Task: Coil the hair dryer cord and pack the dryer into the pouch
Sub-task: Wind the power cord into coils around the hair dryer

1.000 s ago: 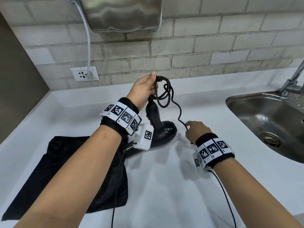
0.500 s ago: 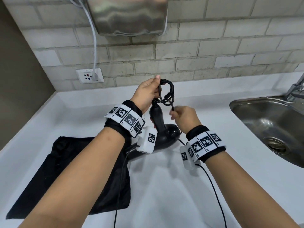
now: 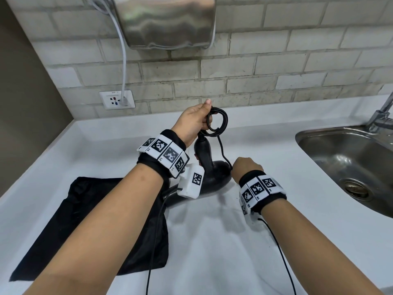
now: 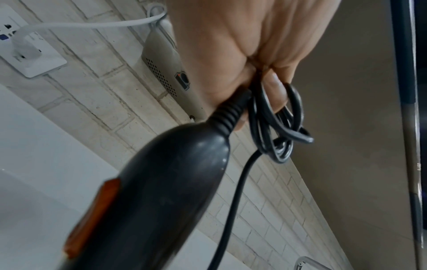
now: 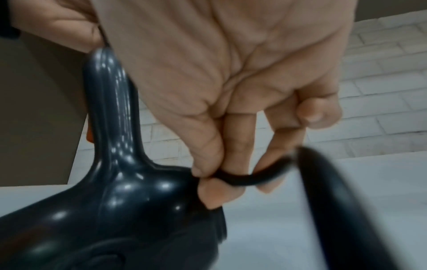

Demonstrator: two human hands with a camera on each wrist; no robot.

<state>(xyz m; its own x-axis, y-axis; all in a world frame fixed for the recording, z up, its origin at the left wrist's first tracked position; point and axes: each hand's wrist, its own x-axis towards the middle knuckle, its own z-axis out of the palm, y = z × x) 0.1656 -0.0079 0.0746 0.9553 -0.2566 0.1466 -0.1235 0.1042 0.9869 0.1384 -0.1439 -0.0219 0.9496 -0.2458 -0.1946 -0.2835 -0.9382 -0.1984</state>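
Leftmost, a plain brown wall panel (image 3: 25, 86) meets the white countertop (image 3: 223, 241) at its far left corner. A white socket plate (image 3: 117, 99) sits low on the pale brick wall (image 3: 276, 60), with a white cable (image 3: 124, 56) plugged in and rising to a steel wall-mounted unit (image 3: 168, 20) above. On the counter near its left edge lies the black pouch (image 3: 89, 220), flat and crumpled, its right part under the left forearm.

The left hand (image 3: 192, 121) is raised over the middle of the counter, toward the back edge. Its fingers are curled round several loops of the black cord (image 3: 219, 122), gathered where the cord enters the ribbed collar at the handle end; the left wrist view shows the loops bunched between thumb and fingers. Below that hand the black hair dryer (image 3: 207, 167) stands with its handle upward and its body on the counter, just right of the pouch. An orange switch (image 4: 92, 217) shows on the handle.

One strand of cord drops from the coil to the right hand (image 3: 247, 169), which is low beside the dryer body. The right wrist view shows thumb and fingertips (image 5: 219, 191) pinching that strand, touching the dryer's body.

At the right edge a steel sink (image 3: 350, 162) is set into the counter, with a faucet (image 3: 382, 116) at its far corner.
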